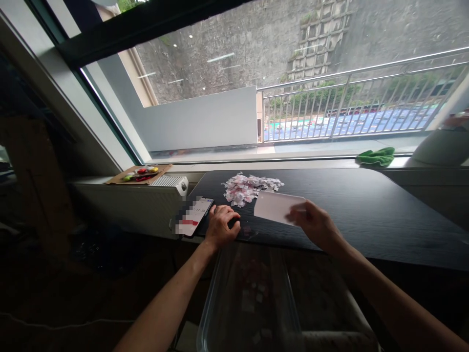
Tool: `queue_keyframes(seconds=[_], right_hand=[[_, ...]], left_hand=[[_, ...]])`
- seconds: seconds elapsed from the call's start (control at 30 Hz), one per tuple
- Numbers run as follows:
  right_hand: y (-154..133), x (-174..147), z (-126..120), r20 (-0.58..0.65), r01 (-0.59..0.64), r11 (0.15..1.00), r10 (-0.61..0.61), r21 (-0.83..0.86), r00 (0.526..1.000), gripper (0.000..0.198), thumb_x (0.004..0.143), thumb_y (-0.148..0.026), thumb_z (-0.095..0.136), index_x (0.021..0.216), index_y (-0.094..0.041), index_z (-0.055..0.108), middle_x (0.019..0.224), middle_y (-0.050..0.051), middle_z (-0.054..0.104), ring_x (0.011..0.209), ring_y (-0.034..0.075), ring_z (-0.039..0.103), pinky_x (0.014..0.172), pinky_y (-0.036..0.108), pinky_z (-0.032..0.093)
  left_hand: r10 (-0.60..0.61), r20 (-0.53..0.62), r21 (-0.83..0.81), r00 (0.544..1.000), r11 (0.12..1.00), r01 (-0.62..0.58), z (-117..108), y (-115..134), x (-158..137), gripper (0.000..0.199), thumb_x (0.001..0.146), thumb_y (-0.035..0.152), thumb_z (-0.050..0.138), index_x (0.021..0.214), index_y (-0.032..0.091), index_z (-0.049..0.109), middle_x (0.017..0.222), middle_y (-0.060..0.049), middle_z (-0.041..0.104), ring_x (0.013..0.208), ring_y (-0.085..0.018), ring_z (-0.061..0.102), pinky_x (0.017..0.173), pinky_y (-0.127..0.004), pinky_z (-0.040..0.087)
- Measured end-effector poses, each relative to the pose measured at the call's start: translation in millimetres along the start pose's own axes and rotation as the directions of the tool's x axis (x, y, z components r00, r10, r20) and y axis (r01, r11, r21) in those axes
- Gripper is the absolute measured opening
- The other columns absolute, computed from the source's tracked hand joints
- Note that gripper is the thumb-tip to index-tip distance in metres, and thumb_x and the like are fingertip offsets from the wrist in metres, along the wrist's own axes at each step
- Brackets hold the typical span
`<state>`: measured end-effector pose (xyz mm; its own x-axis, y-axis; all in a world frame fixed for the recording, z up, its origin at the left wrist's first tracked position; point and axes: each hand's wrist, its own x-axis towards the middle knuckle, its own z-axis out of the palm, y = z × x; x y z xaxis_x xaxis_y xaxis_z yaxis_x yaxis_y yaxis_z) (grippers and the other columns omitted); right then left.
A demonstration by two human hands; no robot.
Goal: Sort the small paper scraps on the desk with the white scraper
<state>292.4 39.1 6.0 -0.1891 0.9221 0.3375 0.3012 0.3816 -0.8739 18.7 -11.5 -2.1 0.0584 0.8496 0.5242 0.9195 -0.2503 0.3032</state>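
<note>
My right hand [315, 222], fingers closed and partly blurred, grips the right end of a white sheet of paper [276, 206] above the dark table [340, 195]. Just behind the sheet lies a heap of small torn paper pieces [244, 188], mostly white with some pinkish bits. My left hand [223, 225] is low at the table's front edge with its fingers curled; whatever may be inside them is hidden. Beside it on the left lies a phone [194, 217] with its screen lit. A clear plastic bin [216, 298] stands below the table edge, with some white paper scraps [252, 296] in it.
On the left, a radiator [128, 205] carries a brown board [117, 177] with small colourful items [142, 172]. A green cloth [376, 156] and a pale rounded object [441, 146] sit on the sill at right. Behind the table is a large window [227, 63].
</note>
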Motion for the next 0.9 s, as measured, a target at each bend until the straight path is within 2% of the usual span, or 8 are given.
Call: queue_keyframes(seconds=[0.13, 0.4, 0.7, 0.83, 0.9], right_hand=[[2, -6, 13, 0.059, -0.03, 0.998, 0.027, 0.049, 0.998, 0.019, 0.075, -0.037, 0.063, 0.084, -0.02, 0.061, 0.072, 0.003, 0.069, 0.067, 0.018, 0.064, 0.061, 0.03, 0.051], [-25, -1, 24, 0.124, -0.131, 0.983, 0.147, -0.127, 0.981, 0.016, 0.069, -0.035, 0.054, 0.068, -0.019, 0.056, 0.06, -0.002, 0.054, 0.055, 0.013, 0.047, 0.051, 0.026, 0.038], [-29, -10, 20, 0.254, -0.165, 0.986, 0.168, -0.034, 0.952, 0.021, 0.067, -0.039, 0.056, 0.071, -0.019, 0.054, 0.062, -0.001, 0.054, 0.056, 0.013, 0.048, 0.051, 0.026, 0.038], [-30, -12, 19, 0.196, -0.14, 0.989, 0.145, -0.041, 0.97, 0.021, 0.067, -0.04, 0.056, 0.071, -0.019, 0.054, 0.06, -0.002, 0.051, 0.054, 0.012, 0.046, 0.049, 0.025, 0.037], [-28, -13, 17, 0.205, -0.127, 0.991, 0.132, -0.037, 0.97, 0.02, 0.067, -0.039, 0.057, 0.071, -0.019, 0.055, 0.06, -0.002, 0.052, 0.055, 0.013, 0.048, 0.05, 0.026, 0.038]], left_hand=[[0.0, 0.004, -0.002, 1.0, 1.0, 0.0, 0, 0, 0, 0.013, 0.075, 0.021, 0.056, 0.081, 0.022, 0.067, 0.088, -0.002, 0.065, 0.1, -0.022, 0.057, 0.11, -0.051, 0.024], [-0.015, 0.007, -0.011, 1.0, 1.0, 0.015, -1, -2, 1, 0.013, 0.075, 0.02, 0.056, 0.081, 0.023, 0.067, 0.088, -0.002, 0.066, 0.101, -0.021, 0.057, 0.109, -0.049, 0.026], [-0.026, -0.003, -0.013, 1.0, 1.0, 0.026, 0, -1, 1, 0.014, 0.073, 0.019, 0.055, 0.079, 0.023, 0.068, 0.087, -0.001, 0.066, 0.1, -0.021, 0.057, 0.109, -0.048, 0.026], [-0.038, -0.001, -0.016, 0.999, 0.999, 0.038, 0, 0, 2, 0.015, 0.073, 0.019, 0.055, 0.078, 0.023, 0.068, 0.085, -0.001, 0.066, 0.1, -0.021, 0.057, 0.11, -0.048, 0.027], [-0.032, -0.004, -0.014, 0.999, 0.999, 0.032, 0, 0, 1, 0.014, 0.073, 0.019, 0.055, 0.078, 0.023, 0.068, 0.086, -0.001, 0.066, 0.1, -0.021, 0.057, 0.109, -0.048, 0.027]])
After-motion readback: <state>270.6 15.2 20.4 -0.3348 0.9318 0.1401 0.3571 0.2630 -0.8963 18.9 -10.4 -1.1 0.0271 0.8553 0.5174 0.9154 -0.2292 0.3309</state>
